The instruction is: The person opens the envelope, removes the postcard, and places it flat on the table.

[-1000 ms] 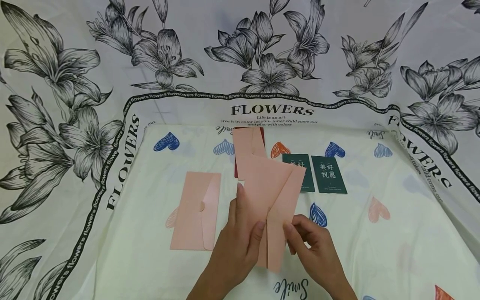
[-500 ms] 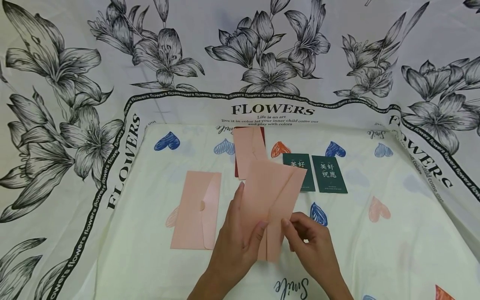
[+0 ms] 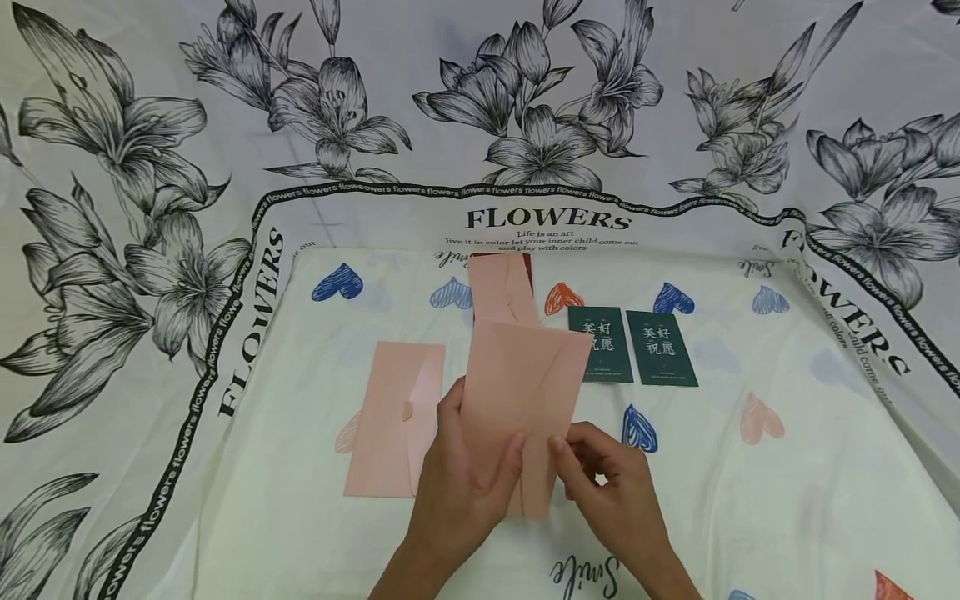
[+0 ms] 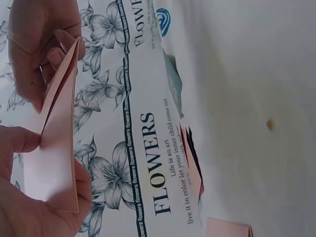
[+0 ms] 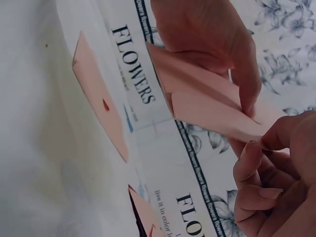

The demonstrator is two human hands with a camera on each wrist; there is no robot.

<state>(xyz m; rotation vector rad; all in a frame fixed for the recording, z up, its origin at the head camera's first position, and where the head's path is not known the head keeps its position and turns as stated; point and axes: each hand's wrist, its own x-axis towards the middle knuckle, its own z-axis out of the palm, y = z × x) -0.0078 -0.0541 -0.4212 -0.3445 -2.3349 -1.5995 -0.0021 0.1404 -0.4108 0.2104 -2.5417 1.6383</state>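
While the left hand [image 3: 465, 493] grips a pink envelope [image 3: 521, 383] mid-view and the right hand [image 3: 617, 490] pinches its gaping edge, opening looks begun, unfinished; two green greeting cards [image 3: 662, 348] lie outside it at two o'clock. Three envelopes show: this, a flat envelope [image 3: 390, 425] at nine, a far envelope [image 3: 495, 287] at twelve over one red item [image 3: 528, 268].

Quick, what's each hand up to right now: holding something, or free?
Left hand: holding the raised pink envelope.
Right hand: holding it too, pinching that same envelope by its right edge.
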